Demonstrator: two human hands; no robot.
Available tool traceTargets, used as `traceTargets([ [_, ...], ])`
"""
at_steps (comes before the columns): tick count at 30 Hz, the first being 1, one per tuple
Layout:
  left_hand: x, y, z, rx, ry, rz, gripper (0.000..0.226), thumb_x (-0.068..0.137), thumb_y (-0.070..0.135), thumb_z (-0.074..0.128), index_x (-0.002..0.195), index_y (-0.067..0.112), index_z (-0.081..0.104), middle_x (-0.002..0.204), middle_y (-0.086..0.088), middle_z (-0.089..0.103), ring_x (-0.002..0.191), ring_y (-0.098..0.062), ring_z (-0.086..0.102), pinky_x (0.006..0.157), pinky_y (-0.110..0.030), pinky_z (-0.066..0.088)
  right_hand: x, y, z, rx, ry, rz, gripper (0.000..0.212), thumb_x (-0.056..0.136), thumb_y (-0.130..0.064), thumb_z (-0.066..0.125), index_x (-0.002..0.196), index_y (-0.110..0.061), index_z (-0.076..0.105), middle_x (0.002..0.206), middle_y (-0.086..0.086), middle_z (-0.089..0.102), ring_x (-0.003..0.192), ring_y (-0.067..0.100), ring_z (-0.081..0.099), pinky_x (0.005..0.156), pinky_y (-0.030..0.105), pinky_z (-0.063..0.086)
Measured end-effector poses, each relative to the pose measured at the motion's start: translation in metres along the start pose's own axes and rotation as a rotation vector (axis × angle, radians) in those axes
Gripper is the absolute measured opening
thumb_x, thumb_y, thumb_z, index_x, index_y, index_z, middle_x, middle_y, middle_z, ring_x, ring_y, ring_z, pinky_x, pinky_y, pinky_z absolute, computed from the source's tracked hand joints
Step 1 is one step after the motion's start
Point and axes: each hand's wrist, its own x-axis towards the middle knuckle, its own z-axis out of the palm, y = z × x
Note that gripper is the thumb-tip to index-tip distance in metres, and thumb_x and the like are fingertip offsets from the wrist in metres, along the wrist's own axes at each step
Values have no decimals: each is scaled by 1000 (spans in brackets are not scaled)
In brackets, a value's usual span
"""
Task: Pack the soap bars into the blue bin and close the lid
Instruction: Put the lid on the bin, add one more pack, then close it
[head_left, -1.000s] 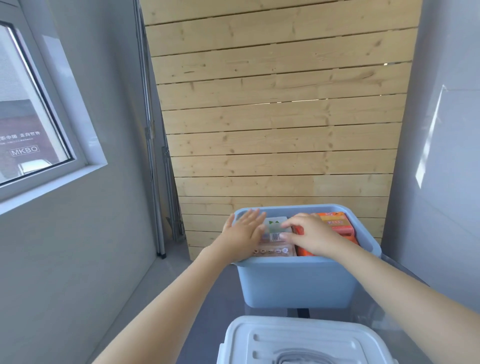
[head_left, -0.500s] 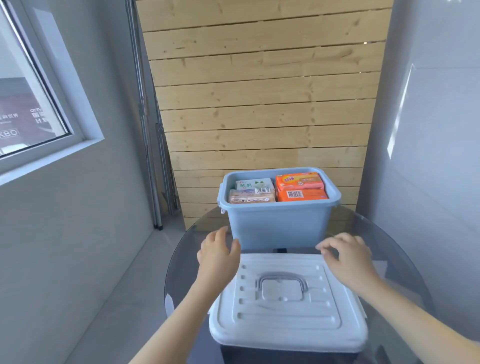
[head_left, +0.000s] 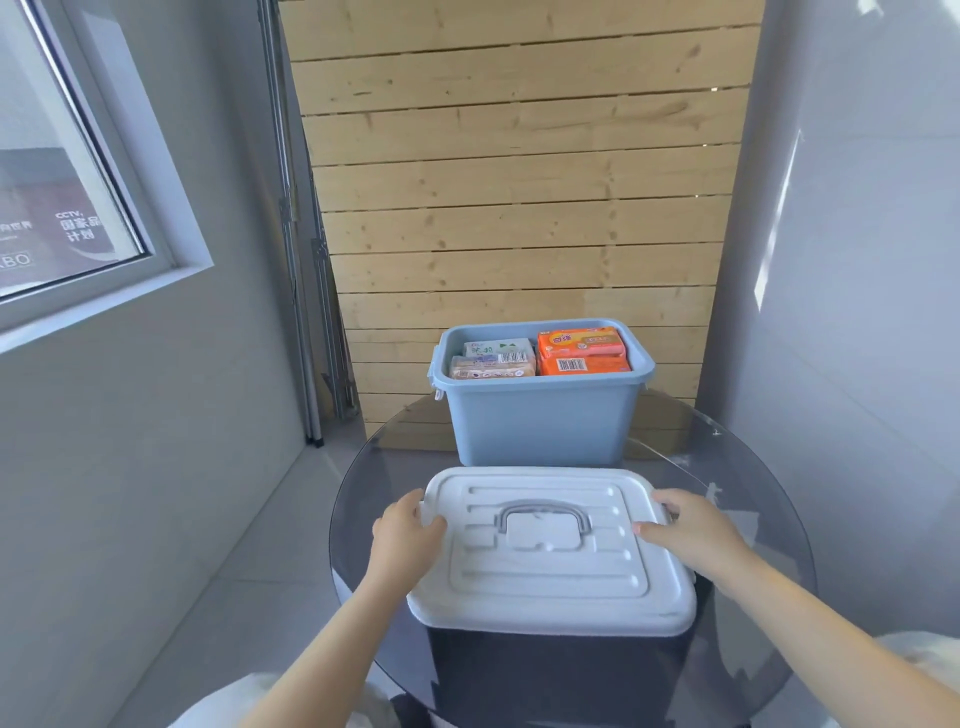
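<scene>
Blue bin (head_left: 540, 421), far side of the glass table (head_left: 769, 499), full of soap bars (head_left: 540, 357) and uncovered. The white lid (head_left: 550, 551) lies nearer me. My left hand (head_left: 405, 535) and right hand (head_left: 691, 530), hovering half a second ago, now grip its side edges: packing finished, closing begins.

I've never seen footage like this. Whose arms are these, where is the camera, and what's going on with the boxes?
There is no machine here: a person wears a camera on the head, so you look down along their own bare arms. On a round glass table stands an open blue bin filled with wrapped soap bars, pale ones on the left and orange ones on the right. Nearer the person lies the white lid with a grey handle. The left hand grips its left edge and the right hand its right edge, probably to lift it onto the bin.
</scene>
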Motion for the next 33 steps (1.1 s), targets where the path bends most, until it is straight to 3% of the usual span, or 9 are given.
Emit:
traceTargets([
  [6,-17,14,-34,-152,159,160,12,75,6,52,80,-6,54,69,-17,50,67,-19,39,61,-30,30,-25,-30,-22,226,105,-108,70,72,-26,79,135,-14,50,140,2,50,129,21,46,100,33,36],
  [8,-23,22,-47,-200,201,209,18,78,8,56,92,3,65,86,-18,62,77,-18,52,69,-31,39,-33,-45,-34,239,165,-164,72,71,-27,79,136,-16,49,140,0,50,130,22,45,103,35,36],
  [10,-29,33,-58,-257,298,239,27,80,12,63,104,24,68,103,3,63,91,-11,56,77,-27,42,-38,-58,-46,266,238,-227,69,70,-25,79,133,-16,52,134,1,56,124,21,50,102,37,40],
  [12,-28,50,-68,-310,344,314,29,80,15,65,97,38,68,103,12,60,87,-5,56,74,-25,44,-37,-69,-58,315,297,-290,64,70,-21,79,129,-15,56,126,1,62,115,20,56,96,35,43],
  [19,41,110,-75,-324,243,361,17,79,17,55,80,26,70,88,4,60,86,-19,57,73,-35,46,30,-100,-88,331,379,-295,69,73,-27,77,135,-17,49,138,0,52,127,19,47,97,27,36],
  [23,91,124,-66,-391,177,273,27,81,17,55,75,38,71,80,10,60,77,-16,56,74,-34,46,78,-108,-86,299,367,-266,68,76,-27,75,137,-13,47,141,4,49,130,21,44,92,25,33],
  [29,151,130,-46,-366,157,148,22,86,17,56,102,26,69,101,3,62,92,-23,60,89,-40,51,131,-112,-86,255,301,-245,63,80,-28,71,137,-12,47,143,4,46,133,22,40,105,31,31],
  [31,164,129,-38,-325,143,128,17,87,15,56,92,26,69,97,-1,62,87,-23,58,91,-45,49,144,-109,-85,225,266,-235,60,82,-27,69,136,-11,48,144,3,47,133,21,40,105,30,30],
  [33,173,125,-31,-284,121,108,22,89,16,56,105,22,69,87,-1,61,82,-23,55,88,-42,50,152,-103,-83,205,238,-222,57,84,-26,67,135,-11,49,143,3,47,133,21,41,104,29,31],
])
